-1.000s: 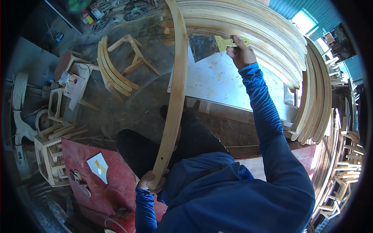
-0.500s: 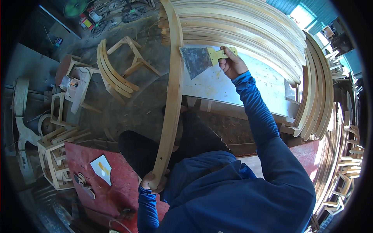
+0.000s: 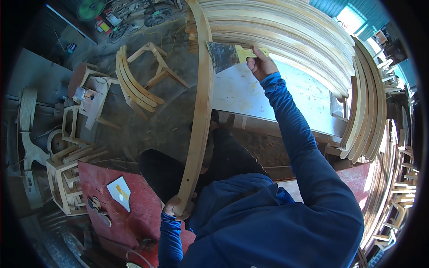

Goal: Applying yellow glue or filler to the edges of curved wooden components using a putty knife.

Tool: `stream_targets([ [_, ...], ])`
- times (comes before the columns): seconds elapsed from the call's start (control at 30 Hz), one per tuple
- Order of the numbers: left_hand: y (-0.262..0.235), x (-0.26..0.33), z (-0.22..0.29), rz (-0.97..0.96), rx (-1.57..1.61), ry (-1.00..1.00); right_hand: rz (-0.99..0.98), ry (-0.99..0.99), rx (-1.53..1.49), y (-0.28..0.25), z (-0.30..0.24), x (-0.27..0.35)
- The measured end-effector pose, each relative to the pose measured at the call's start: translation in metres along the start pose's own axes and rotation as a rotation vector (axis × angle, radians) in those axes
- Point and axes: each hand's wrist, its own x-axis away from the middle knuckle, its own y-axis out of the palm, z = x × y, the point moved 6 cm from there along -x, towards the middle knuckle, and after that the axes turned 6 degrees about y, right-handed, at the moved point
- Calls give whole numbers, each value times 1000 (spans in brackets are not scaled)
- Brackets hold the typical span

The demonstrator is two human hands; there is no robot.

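A long curved wooden strip [image 3: 202, 102] runs from the top of the view down to my lap. My left hand [image 3: 178, 208] is closed around its near end, below a small dark hole in the wood. In my right hand [image 3: 262, 65] is a putty knife [image 3: 225, 56], gripped by its yellow handle. Its wide, stained blade meets the right edge of the strip in the upper part. The strip's far end passes beyond the top of the view.
Stacked curved wooden strips [image 3: 277, 33] lie on a white-topped table [image 3: 250, 96] ahead, with more curved pieces [image 3: 367, 102] at its right end. To the left stand wooden frames [image 3: 156, 67]. A white panel with yellow smears [image 3: 119, 194] lies on a red board [image 3: 96, 178].
My right hand has moved slightly up and left with the putty knife, and the blade now sits higher along the strip's edge. My left hand keeps its grip.
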Motion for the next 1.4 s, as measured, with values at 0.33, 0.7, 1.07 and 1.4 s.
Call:
stream_targets([
  [0.33,0,-1,0,-31,4,3,130,-58,-61,-4,1,10],
  [0.7,-9,1,-1,-115,35,2,-3,-502,769,96,-28,152],
  [1.07,3,-9,-1,-115,-189,-46,-63,-667,1274,134,-82,162],
  [1.4,-4,-6,-6,-5,-310,-63,-510,-759,1835,187,-49,176],
])
